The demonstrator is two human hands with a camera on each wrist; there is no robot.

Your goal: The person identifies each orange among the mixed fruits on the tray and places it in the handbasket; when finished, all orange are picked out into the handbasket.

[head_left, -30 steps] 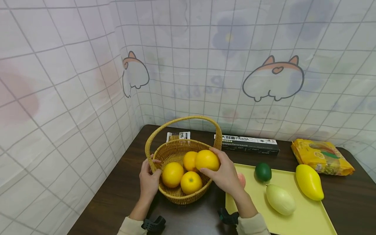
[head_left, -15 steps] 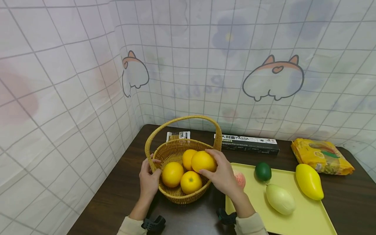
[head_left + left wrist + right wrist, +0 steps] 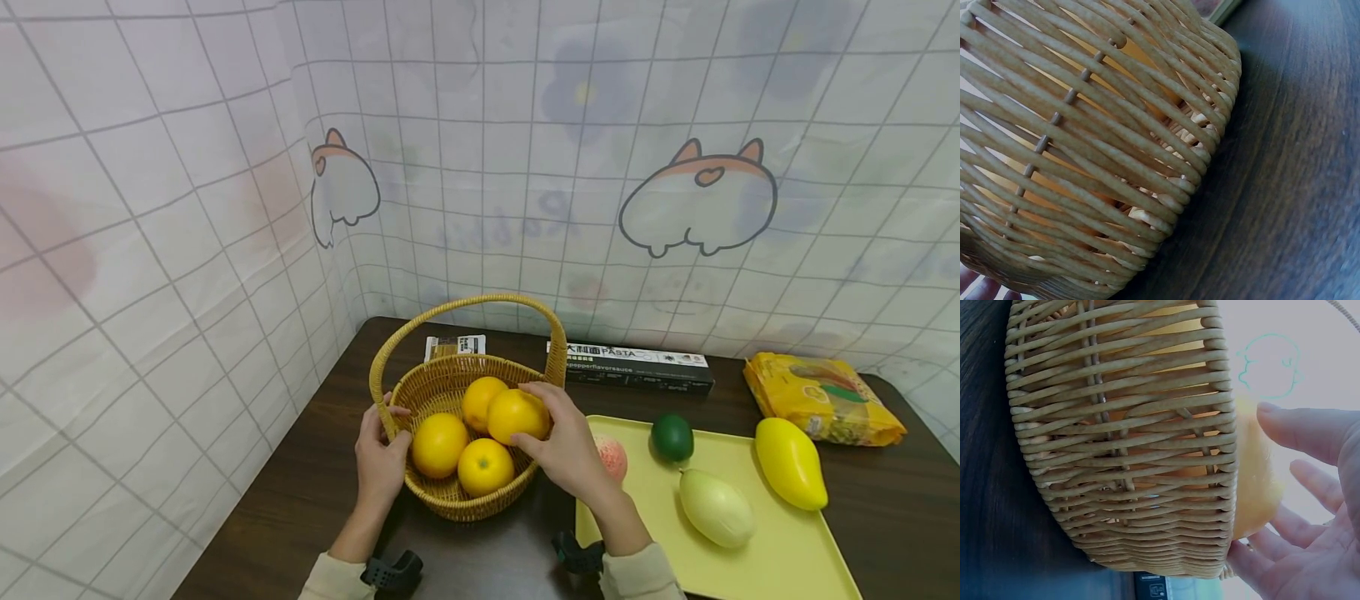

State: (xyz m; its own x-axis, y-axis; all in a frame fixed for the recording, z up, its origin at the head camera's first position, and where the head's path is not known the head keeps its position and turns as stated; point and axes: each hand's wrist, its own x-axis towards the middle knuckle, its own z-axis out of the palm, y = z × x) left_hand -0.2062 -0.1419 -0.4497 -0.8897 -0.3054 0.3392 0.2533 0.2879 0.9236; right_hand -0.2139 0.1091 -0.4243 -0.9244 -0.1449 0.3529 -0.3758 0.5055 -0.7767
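Note:
A woven wicker basket (image 3: 472, 508) with a tall arched handle stands on the dark table. Inside it lie three oranges: one at the left (image 3: 440, 445), one in front (image 3: 486, 467) and one at the back (image 3: 482, 402). My left hand (image 3: 380, 458) grips the basket's left rim by the foot of the handle; in the left wrist view only its fingertips (image 3: 984, 289) show. A fourth orange (image 3: 517, 416) is between the thumb and fingers of my right hand (image 3: 568, 442), partly below the right rim. The right wrist view shows this orange (image 3: 1254, 481) rising above the rim.
Right of the basket, a yellow tray (image 3: 780, 567) carries a peach (image 3: 612, 458), a green avocado-like fruit (image 3: 672, 439), a pale green melon-like fruit (image 3: 716, 508) and a mango (image 3: 790, 464). Behind are a pasta box (image 3: 637, 369), a yellow food packet (image 3: 822, 398) and a small packet (image 3: 455, 346).
My right hand has moved a little left and down with its orange, deeper into the basket. The back and front oranges have shifted slightly left. My left hand has stayed put.

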